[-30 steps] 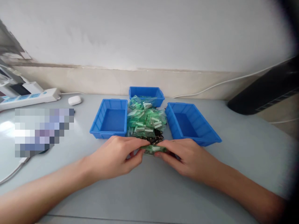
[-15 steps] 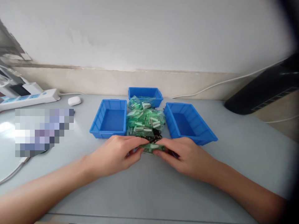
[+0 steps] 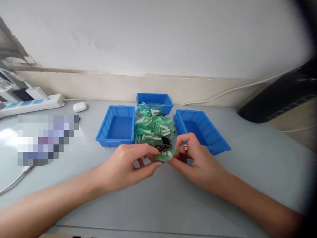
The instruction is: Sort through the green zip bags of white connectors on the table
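L hand (image 3: 123, 167) pinches green bag (image 3: 165, 156); R hand (image 3: 201, 165) touches it (grip unclear). Bag pile (image 3: 146, 123) w/ white pegs (image 3: 156, 138) lies btwn blue bins (image 3: 115, 143), nr worktop's (image 3: 158, 201) back edge.

L hand (image 3: 128, 165) in thumb-to-finger pinch, R hand (image 3: 198, 162) opp. w/ index (image 3: 187, 137) crooked above thumb (image 3: 182, 167).

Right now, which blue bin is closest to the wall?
The back bin, directly behind the pile of green packets. The left bin and the right bin stand farther forward, one on each side of the pile.
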Demonstrator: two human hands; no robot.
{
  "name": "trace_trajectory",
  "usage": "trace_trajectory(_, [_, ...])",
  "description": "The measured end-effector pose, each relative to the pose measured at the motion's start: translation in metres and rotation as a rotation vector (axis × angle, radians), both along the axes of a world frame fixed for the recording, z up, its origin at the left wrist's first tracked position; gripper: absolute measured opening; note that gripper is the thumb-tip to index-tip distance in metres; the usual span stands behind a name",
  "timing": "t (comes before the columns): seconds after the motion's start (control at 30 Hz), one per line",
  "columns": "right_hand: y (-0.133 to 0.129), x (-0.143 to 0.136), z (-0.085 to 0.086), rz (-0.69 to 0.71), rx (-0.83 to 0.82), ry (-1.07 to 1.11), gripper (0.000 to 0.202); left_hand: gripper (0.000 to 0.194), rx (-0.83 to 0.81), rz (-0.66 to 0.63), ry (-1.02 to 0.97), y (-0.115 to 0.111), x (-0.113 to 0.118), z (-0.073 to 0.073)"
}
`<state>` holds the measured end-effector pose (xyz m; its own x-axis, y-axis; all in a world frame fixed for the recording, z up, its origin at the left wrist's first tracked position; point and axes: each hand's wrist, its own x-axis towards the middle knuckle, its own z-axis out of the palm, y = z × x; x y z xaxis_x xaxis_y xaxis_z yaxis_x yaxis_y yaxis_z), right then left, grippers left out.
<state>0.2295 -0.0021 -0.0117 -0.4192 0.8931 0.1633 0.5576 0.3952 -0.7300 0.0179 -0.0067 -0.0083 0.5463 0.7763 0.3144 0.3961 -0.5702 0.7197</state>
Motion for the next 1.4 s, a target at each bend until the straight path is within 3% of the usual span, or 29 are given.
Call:
trace_trajectory(0.1, [0.001,-0.002,-0.002,-0.029,-0.005,-0.018,0.030,0.007,0.002,-0.038,-0.058,-0.001,0.002,-0.002])
trace_trajectory(0.3, [-0.002,-0.007,0.004,0.187,-0.093,-0.010,0.008,0.022,0.025,-0.140,-0.013,0.002,0.001,-0.001])
trace_trajectory(0.43, [-0.002,-0.004,0.007,0.242,-0.222,0.059,0.015,0.031,0.084,-0.186,-0.018,0.001,-0.002,0.001])
trace_trajectory(0.57, [0.001,0.000,0.009,0.216,-0.199,0.007,0.012,0.025,0.138,-0.099,-0.063,0.002,-0.003,0.000])
trace_trajectory(0.67, [0.003,0.002,0.009,0.208,-0.164,-0.005,0.020,0.026,0.063,0.017,-0.129,0.005,-0.003,-0.001])
trace_trajectory(0.8, [0.004,0.002,0.007,0.144,-0.207,-0.045,0.024,0.006,-0.056,0.010,-0.039,0.007,-0.002,0.001])
trace_trajectory(0.97, [0.007,0.002,0.006,0.117,-0.317,0.060,0.019,0.004,-0.111,0.067,-0.050,0.005,-0.003,0.003])
trace_trajectory(1.07, [0.008,0.002,0.008,0.135,-0.258,0.004,0.012,0.005,-0.097,0.053,-0.026,0.007,-0.003,0.002])
trace_trajectory(1.4, [0.008,0.001,0.008,0.168,-0.044,-0.138,0.017,0.005,-0.026,-0.077,0.094,0.009,-0.005,-0.004])
